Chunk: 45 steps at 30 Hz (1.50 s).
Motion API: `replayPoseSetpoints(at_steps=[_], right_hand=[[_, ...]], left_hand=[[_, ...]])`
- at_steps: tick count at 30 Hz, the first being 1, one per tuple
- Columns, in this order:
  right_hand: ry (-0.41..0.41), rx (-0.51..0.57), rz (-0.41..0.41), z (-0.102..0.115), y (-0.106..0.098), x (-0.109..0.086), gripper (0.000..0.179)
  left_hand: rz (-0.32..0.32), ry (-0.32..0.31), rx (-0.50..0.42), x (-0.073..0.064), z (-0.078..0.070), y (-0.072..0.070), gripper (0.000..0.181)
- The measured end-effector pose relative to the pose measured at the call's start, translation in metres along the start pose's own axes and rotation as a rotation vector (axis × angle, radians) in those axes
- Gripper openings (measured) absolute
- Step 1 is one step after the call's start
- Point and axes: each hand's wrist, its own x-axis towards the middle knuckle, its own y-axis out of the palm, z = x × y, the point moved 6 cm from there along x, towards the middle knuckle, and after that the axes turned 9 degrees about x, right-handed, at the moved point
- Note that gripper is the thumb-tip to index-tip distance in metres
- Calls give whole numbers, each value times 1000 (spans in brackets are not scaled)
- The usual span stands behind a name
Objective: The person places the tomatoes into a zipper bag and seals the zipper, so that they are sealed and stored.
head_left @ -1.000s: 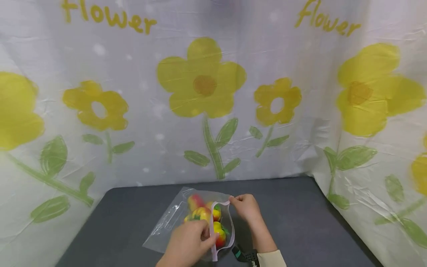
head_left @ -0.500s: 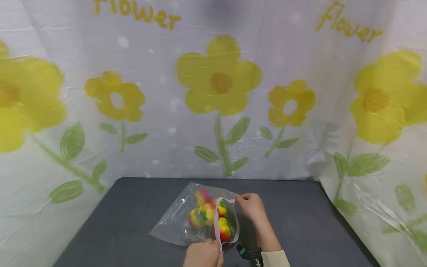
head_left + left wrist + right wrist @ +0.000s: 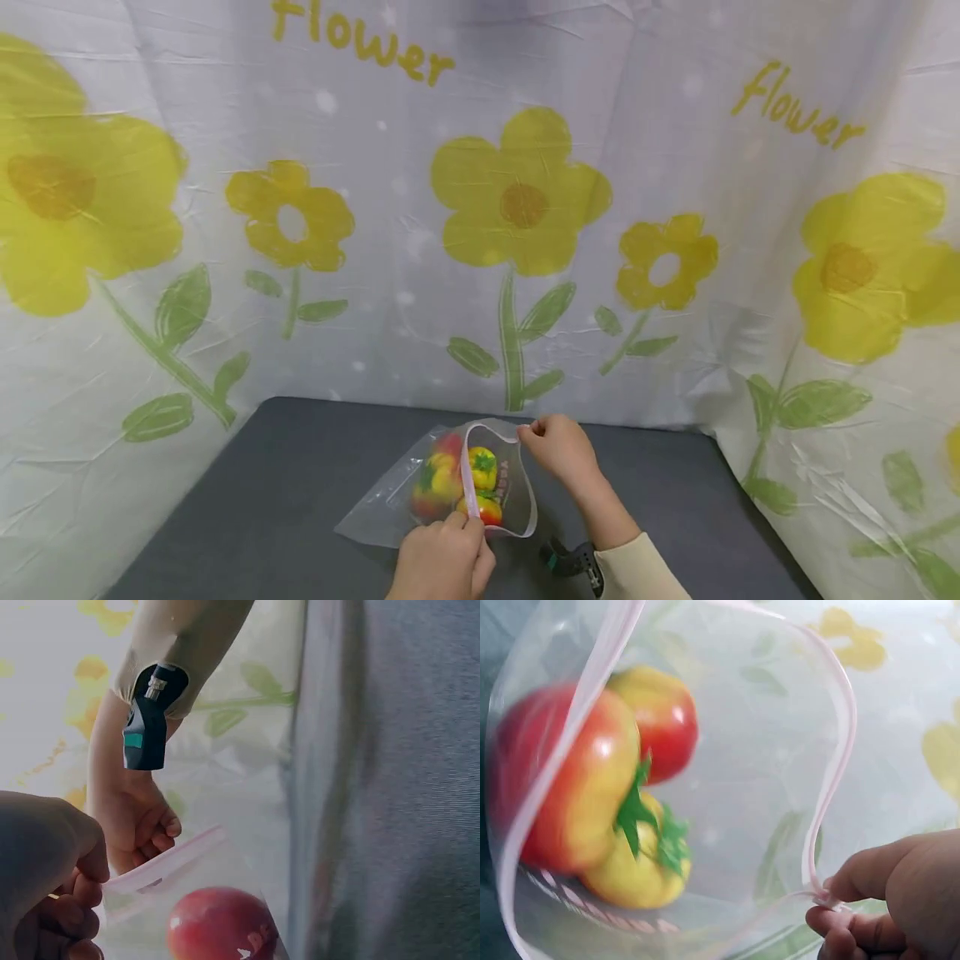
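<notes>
A clear zip bag (image 3: 375, 515) with a pale pink zip edge lies tilted over the table, its mouth wide and facing right. Several red-and-yellow, tomato-like fruits (image 3: 437, 483) with green leafy tops are inside; in the right wrist view one large fruit (image 3: 592, 795) is close to the mouth. My left hand (image 3: 442, 557) pinches the near side of the bag's mouth, as the left wrist view also shows. At the far corner of the mouth, my right hand (image 3: 900, 900) pinches the zip edge between thumb and fingertip.
The dark grey table (image 3: 300, 467) runs back to a white curtain (image 3: 390, 350) printed with yellow flowers, which also hangs at both sides. A black wrist device (image 3: 566, 557) is strapped at the right sleeve.
My left hand has moved from the middle of the bag's mouth to its near side and grips there. The mouth has widened, the fruits have shifted inside, and the head view has turned left.
</notes>
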Motion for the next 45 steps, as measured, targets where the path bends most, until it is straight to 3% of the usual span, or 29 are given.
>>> replayPoseSetpoints(at_steps=[4,7,15,23,28,31,35,38,41,43,45], right_hand=[[-19,-82,53,14,-19,15,51],[-19,-104,93,21,-33,25,51],[-24,-187,179,31,-60,46,50],[6,-301,266,29,-67,59,52],[5,-300,288,23,-75,66,39],[-26,-288,288,21,-77,66,44],[-40,-255,266,17,-78,63,54],[-39,-236,247,12,-78,64,53],[-36,-223,249,4,-77,66,51],[-27,-210,255,-3,-77,68,50],[-17,-197,260,-11,-76,70,48]], left_hand=[[-154,-15,3,6,-4,-8,29],[-224,-12,-6,10,-10,-11,23],[-287,29,-12,17,-30,-12,18],[-377,102,-64,14,-50,-4,27],[-415,171,-95,15,-65,-9,41],[-484,203,-96,19,-68,-20,39],[-550,244,-78,19,-69,-16,35],[-522,256,-85,17,-69,-3,35],[-421,250,-122,22,-69,-2,27],[-286,245,-155,27,-69,-1,28],[-91,253,-183,35,-72,2,33]])
